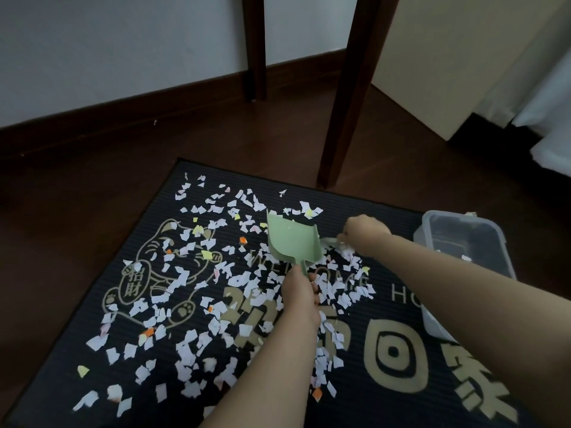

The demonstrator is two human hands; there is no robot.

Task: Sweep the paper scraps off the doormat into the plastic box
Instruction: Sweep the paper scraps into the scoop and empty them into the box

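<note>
Gripping the green scoop (290,239) by its handle in the curled left hand (301,293). Holding a blurred pale tool (332,242) in the closed right hand (367,234), just beside the scoop's right wall. Strewn over the doormat (355,396), left and middle: paper scraps (191,344). At its right edge, the plastic box (423,236), with bare mat in front.

Place: a home, in a room corner.
Floor: dark wood boards (77,196); skirting board (123,118) and white wall (123,41) at 11 o'clock.
Furniture: wooden legs (349,88) at 12 o'clock.
Mat: lucky-cat "WELCOME" doormat (349,406).
</note>
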